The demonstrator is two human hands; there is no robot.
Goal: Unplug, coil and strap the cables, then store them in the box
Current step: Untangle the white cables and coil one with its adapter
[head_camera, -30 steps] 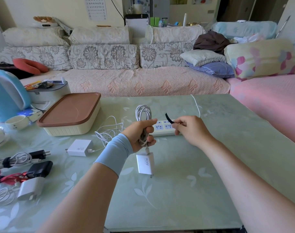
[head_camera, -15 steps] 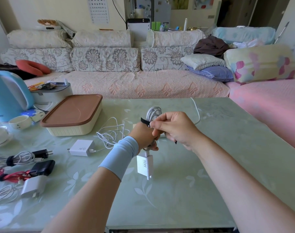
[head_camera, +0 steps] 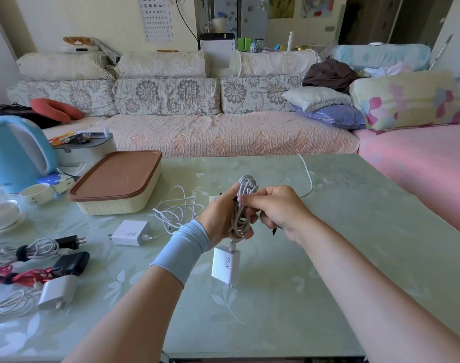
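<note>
**Strapping the Coil at Centre Frame**

Grips the coiled cable (head_camera: 245,187) in the left hand (head_camera: 218,218) at the centre of the frame, above the table (head_camera: 354,231), with fingers wrapped round the middle of the loops. Pinches the black strap (head_camera: 274,231) in the right hand (head_camera: 278,210), pressed close against the coil, with the strap's loose end poking out below the palm. Lets the white charger brick (head_camera: 225,265) hang beneath the coil, just lower in the frame.

Looks light, soft and springy, so likely to unwind if released before the strap closes. Expect real weight only from the brick, and some swinging from it. Best to keep hold at the waist of the loops, cinch the strap there, and later lift by that strapped waist, not by the brick.

Leaves the box (head_camera: 116,184) lidded at left of centre, with a loose cable (head_camera: 176,210) and second charger (head_camera: 130,233) between it and the hands.
</note>
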